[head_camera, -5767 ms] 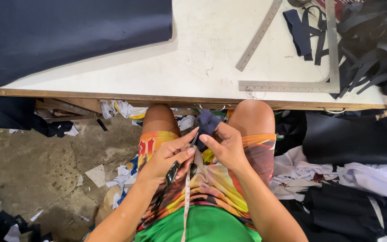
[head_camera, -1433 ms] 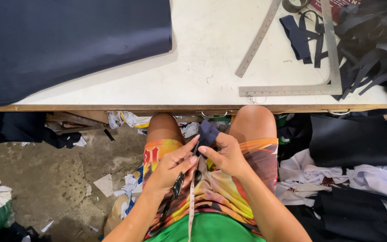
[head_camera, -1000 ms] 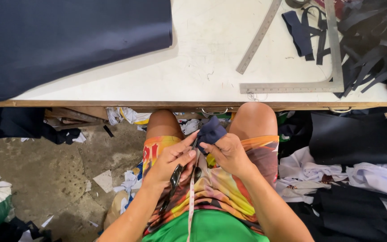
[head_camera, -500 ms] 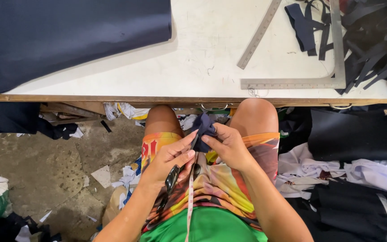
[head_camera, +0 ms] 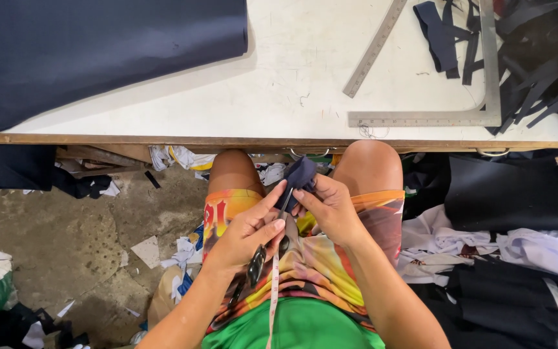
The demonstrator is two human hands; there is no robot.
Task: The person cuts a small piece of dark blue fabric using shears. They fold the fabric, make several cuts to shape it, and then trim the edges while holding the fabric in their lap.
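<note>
A small piece of dark navy fabric (head_camera: 299,176) was held above the lap, between the two knees and just below the table edge. It was pinched from the right by the right hand (head_camera: 329,208), whose thumb and fingertips were closed on the lower part of the piece. Black-handled scissors (head_camera: 267,249) were gripped in the left hand (head_camera: 248,231), the fingers wrapped shut round the handles; the blade end was directed up toward the fabric, meeting it just left of the right-hand pinch. Whether the blades were parted could not be told.

Directly beneath both grips, a pale measuring tape (head_camera: 273,298) was seen hanging down over multicoloured printed shorts (head_camera: 321,258) and a green shirt (head_camera: 295,326).

Beyond the grip, a white tabletop (head_camera: 279,90) with a wooden front edge was recorded. On it, up and to the left of the hands, a large sheet of dark navy cloth (head_camera: 92,52) was laid. Up and to the right, a straight metal ruler (head_camera: 376,46) and a metal L-square (head_camera: 473,110) were noted, with a heap of dark fabric strips (head_camera: 537,58) further right.

To the left of the hands, a concrete floor (head_camera: 66,239) littered with scraps was observed; to the right, piles of black and white cloth (head_camera: 505,252) were stacked.
</note>
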